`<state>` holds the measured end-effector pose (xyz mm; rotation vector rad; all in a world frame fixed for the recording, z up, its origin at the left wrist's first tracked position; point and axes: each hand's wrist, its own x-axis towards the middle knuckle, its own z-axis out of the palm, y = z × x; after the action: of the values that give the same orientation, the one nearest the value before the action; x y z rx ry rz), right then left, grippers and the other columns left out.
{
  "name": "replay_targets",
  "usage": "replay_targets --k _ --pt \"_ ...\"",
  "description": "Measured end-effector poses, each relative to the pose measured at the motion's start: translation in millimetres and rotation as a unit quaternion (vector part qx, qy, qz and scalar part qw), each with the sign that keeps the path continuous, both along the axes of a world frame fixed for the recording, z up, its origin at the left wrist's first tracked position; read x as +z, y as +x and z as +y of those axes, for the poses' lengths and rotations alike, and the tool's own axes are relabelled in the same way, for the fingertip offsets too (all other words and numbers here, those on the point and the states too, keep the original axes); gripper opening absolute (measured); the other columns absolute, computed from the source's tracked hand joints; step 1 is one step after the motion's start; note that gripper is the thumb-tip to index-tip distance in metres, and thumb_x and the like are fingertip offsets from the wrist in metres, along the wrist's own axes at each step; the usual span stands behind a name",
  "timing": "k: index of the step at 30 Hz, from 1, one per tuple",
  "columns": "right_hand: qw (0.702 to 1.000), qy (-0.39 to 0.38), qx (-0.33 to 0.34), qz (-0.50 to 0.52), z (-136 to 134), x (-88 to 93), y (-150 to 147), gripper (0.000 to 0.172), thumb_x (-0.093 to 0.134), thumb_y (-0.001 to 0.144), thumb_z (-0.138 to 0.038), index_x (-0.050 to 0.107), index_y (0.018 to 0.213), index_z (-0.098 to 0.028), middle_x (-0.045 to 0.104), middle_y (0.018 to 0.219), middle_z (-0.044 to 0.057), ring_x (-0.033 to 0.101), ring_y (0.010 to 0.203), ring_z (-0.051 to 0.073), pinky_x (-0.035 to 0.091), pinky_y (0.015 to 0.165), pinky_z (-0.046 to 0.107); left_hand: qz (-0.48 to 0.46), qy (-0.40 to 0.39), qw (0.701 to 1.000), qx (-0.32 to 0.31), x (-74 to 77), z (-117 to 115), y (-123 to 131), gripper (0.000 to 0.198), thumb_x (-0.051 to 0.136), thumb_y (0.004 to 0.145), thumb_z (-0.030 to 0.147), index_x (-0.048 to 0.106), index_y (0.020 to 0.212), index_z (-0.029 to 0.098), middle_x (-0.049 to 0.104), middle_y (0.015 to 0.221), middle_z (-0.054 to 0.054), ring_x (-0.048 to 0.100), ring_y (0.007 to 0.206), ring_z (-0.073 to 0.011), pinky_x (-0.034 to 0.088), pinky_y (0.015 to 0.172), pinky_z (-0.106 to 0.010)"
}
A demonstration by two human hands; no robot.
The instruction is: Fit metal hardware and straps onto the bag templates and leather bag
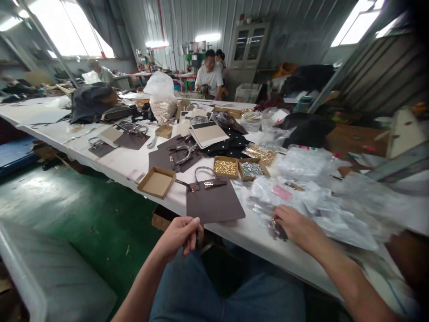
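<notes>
My left hand [181, 235] hovers below the table's front edge, over my lap, fingers pinched together on something I cannot make out. Just above it a dark brown leather panel [214, 203] with a metal handle ring lies on the white table [114, 161]. My right hand [293, 226] rests on the table with fingers curled over a small heap of metal fittings [276, 230], beside a pile of clear plastic bags [311, 197].
An empty cardboard box lid [157, 182], a box of gold studs [225, 167] and a box of silver studs [251, 169] stand behind the panel. More leather panels and handles lie further along. A seated person [209, 76] works at the far end. Green floor at left.
</notes>
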<state>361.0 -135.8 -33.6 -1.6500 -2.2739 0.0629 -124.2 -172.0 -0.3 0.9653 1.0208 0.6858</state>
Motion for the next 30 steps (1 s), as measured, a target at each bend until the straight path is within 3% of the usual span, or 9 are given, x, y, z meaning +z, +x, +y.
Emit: replay_targets --k 2,8,11,14,16,20,24,27,30 --pt "1.0 -0.004 -0.006 -0.006 -3.6 1.1 3.0 0.021 0.055 0.11 -0.033 0.073 0.102 -0.028 0.08 0.105 0.007 0.077 0.1 0.027 0.055 0.087 0.041 0.002 0.015 1.0 0.019 6.4 5.8 -12.9 0.064 0.074 0.099 0.08 0.077 0.102 0.017 0.07 0.061 -0.002 0.05 0.038 -0.0105 0.033 0.04 -0.022" --pt "0.99 0.094 -0.084 -0.061 -16.8 20.2 -16.8 0.03 0.048 0.116 -0.049 0.07 0.115 -0.029 0.083 0.121 0.009 0.08 0.101 0.032 0.051 0.074 0.043 0.097 0.131 0.955 0.247 3.1 47.6 -56.7 0.057 0.086 0.091 0.071 0.078 0.105 0.016 0.08 0.095 -0.01 0.071 0.078 -0.0176 0.052 0.057 -0.022" --pt "0.987 0.112 -0.1 -0.062 -16.5 31.0 -28.5 0.031 0.049 0.114 -0.048 0.072 0.123 -0.03 0.084 0.125 0.011 0.08 0.099 0.034 0.05 0.068 0.045 0.105 0.135 0.946 0.277 -4.9 70.2 -73.7 0.064 0.088 0.09 0.071 0.078 0.118 0.015 0.079 0.115 -0.016 0.076 0.102 -0.025 0.06 0.069 -0.027" --pt "0.984 0.135 -0.116 -0.024 -13.1 40.8 -46.0 0.034 0.052 0.113 -0.046 0.073 0.132 -0.028 0.083 0.13 0.014 0.08 0.104 0.037 0.056 0.076 0.049 0.084 0.106 0.953 0.272 -11.5 94.9 -81.0 0.074 0.088 0.088 0.079 0.076 0.12 0.013 0.077 0.125 -0.02 0.076 0.117 -0.031 0.064 0.078 -0.032" --pt "0.988 0.125 -0.082 0.046 -11.7 46.1 -71.1 0.028 0.056 0.113 -0.046 0.075 0.126 -0.028 0.082 0.125 0.013 0.079 0.109 0.037 0.06 0.089 0.05 0.08 0.1 0.955 0.269 -10.0 114.5 -81.7 0.077 0.084 0.089 0.084 0.075 0.115 0.013 0.077 0.124 -0.022 0.077 0.118 -0.0325 0.065 0.081 -0.033" --pt "0.979 0.023 0.047 0.198 -6.0 44.4 -152.1 0.016 0.061 0.114 -0.037 0.075 0.117 -0.03 0.082 0.12 0.009 0.078 0.111 0.031 0.062 0.097 0.047 0.074 0.063 0.965 0.244 11.9 153.5 -77.9 0.087 0.063 0.096 0.096 0.073 0.115 0.012 0.078 0.114 -0.023 0.082 0.094 -0.0325 0.066 0.072 -0.04" --pt "0.969 -0.062 0.1 0.216 18.2 25.9 -216.0 0.013 0.062 0.11 -0.025 0.075 0.11 -0.027 0.079 0.142 0.011 0.074 0.13 0.032 0.06 0.113 0.053 0.116 0.075 0.978 0.159 33.2 181.5 -68.2 0.093 0.06 0.094 0.1 0.076 0.112 0.01 0.081 0.106 -0.023 0.081 0.083 -0.0317 0.063 0.065 -0.038" --pt "0.975 -0.085 0.102 0.177 42.1 12.9 -227.9 0.012 0.062 0.108 -0.022 0.072 0.104 -0.025 0.068 0.165 0.014 0.07 0.14 0.034 0.056 0.119 0.058 0.185 0.112 0.971 0.104 33.7 202.5 -58.9 0.083 0.074 0.091 0.093 0.079 0.104 0.011 0.084 0.106 -0.021 0.079 0.09 -0.0297 0.063 0.069 -0.034" --pt "0.971 -0.112 0.113 0.177 61.0 6.5 -221.2 0.012 0.059 0.109 -0.024 0.07 0.105 -0.026 0.066 0.168 0.013 0.06 0.158 0.033 0.052 0.125 0.055 0.199 0.096 0.973 0.062 28.3 229.0 -49.1 0.077 0.078 0.092 0.087 0.079 0.102 0.011 0.084 0.112 -0.021 0.079 0.098 -0.0281 0.066 0.077 -0.034"
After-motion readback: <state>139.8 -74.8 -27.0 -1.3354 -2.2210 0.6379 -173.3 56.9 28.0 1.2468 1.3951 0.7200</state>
